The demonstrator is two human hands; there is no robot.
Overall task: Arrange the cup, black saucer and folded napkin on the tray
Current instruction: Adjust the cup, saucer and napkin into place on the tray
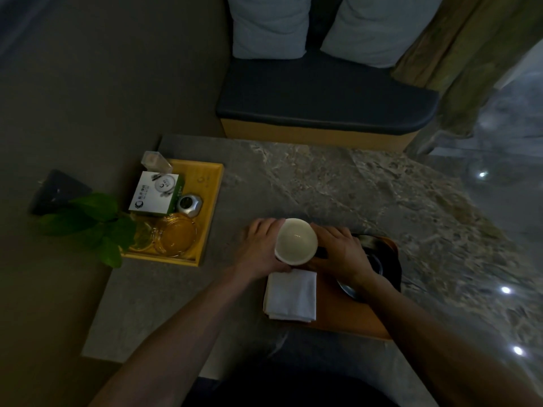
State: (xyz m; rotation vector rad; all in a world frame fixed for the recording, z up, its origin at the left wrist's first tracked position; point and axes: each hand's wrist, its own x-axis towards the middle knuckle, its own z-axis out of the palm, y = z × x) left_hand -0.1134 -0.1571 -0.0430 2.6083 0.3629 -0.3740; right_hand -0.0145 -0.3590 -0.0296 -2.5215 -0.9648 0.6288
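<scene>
One head-worn camera looks steeply down, close over the dim, perhaps stone table [323, 183].

— What is kept in the yellow tray [209, 212]?
— A white box [155, 193], a glass dish [175, 235] and a small silver jar [189, 204]. Green leaves [97, 221] are seen beside it.

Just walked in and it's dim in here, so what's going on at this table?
A person is setting up a tea tray. Both hands hold a white cup from either side, the left hand and right hand, above the tray's far end. A folded napkin already lies on the tray's left part, and a black saucer sits on its right, partly hidden by the right hand. The cup looks empty and is not yet on the saucer. A second yellow tray of items stands to the left.
</scene>
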